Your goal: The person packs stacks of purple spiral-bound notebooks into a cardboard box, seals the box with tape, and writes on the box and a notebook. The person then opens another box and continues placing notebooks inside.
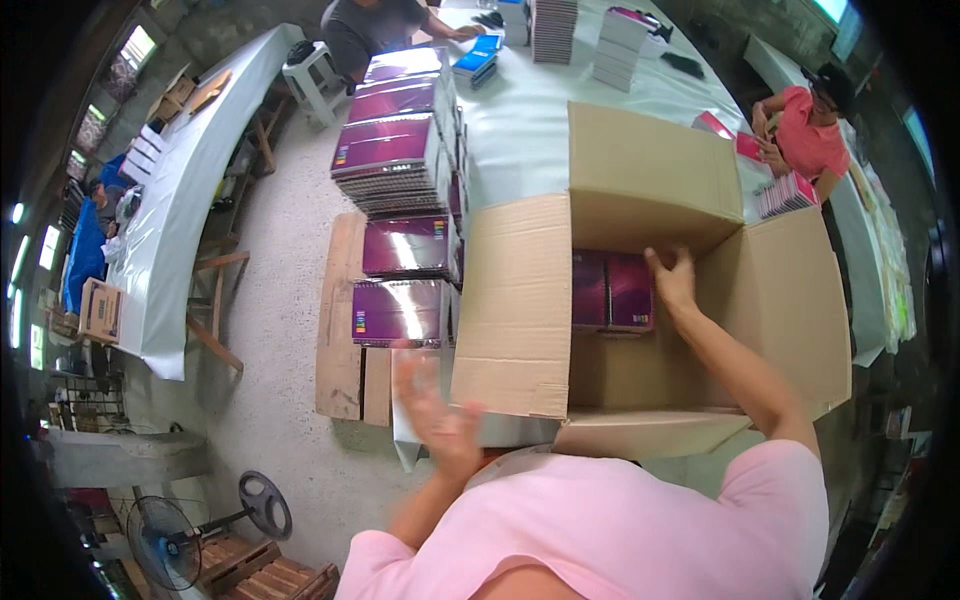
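Note:
A large open cardboard box [520,300] stands in front of me, its flaps folded outward. Inside lie purple notebooks [612,292] at the far side of the box. My right hand [672,278] reaches into the box and presses on the right edge of those notebooks, fingers spread. My left hand [432,410] is blurred, open with fingers apart, hovering outside the box's near left corner and holding nothing. Stacks of purple spiral notebooks [395,160] stand to the left of the box, some on the table and some on a wooden pallet [340,340].
A long table with a pale cover [520,130] carries more book stacks. One person [375,28] works at its far end, another in a red shirt [805,130] at the right. A second covered table [180,200] runs along the left. A floor fan [165,540] stands at the lower left.

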`<state>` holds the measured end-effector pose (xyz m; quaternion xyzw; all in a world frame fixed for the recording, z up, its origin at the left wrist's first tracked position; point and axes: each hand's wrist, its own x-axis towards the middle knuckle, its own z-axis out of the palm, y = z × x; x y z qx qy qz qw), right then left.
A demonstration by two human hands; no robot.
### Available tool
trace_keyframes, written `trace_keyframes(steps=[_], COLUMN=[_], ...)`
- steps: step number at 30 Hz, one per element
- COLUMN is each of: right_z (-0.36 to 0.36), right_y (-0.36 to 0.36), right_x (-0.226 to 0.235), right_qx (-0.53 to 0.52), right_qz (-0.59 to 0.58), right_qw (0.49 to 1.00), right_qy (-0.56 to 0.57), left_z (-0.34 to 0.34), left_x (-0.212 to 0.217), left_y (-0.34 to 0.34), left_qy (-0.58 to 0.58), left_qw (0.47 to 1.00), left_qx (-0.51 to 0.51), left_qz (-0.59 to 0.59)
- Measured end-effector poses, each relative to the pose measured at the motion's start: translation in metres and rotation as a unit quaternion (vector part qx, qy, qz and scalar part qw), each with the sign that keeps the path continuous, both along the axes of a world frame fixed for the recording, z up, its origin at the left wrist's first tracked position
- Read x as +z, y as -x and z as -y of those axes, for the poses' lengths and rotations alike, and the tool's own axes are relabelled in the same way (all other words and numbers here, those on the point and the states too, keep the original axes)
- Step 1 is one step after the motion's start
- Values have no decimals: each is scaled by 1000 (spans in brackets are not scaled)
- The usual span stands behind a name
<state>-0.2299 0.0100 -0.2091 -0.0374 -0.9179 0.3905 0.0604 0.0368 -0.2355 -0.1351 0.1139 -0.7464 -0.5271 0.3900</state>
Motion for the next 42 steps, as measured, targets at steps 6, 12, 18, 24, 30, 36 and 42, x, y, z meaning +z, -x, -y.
trace_keyframes(steps=[6, 12, 18, 24, 30, 36, 42], right_z=[162, 261, 242, 178, 160, 125, -18], right_y=[-118, -89, -151, -187, -151, -128, -67], right_x=[166, 65, 94, 170, 187, 205, 178], right_qx=[289, 253, 405, 633, 656, 507, 264], right_qz=[298, 529, 477, 505, 156, 33, 349], right_qw=[787, 798, 748, 569, 723, 802, 705], right_qy=[456, 141, 221, 145, 150, 315, 558], left_z=[96, 66, 79, 94, 91, 17, -18], left_x=[-103, -70, -100, -165, -59, 118, 87], left_y=[27, 61, 31, -60, -22, 55, 68], left_qy=[-463, -535, -565, -557, -556, -284, -86], left_qw=[866, 825, 788, 701, 661, 905, 947], left_qx=[158, 153, 95, -211, -352, -291, -309], left_qz=[-102, -99, -226, -391, -360, -123, -23])
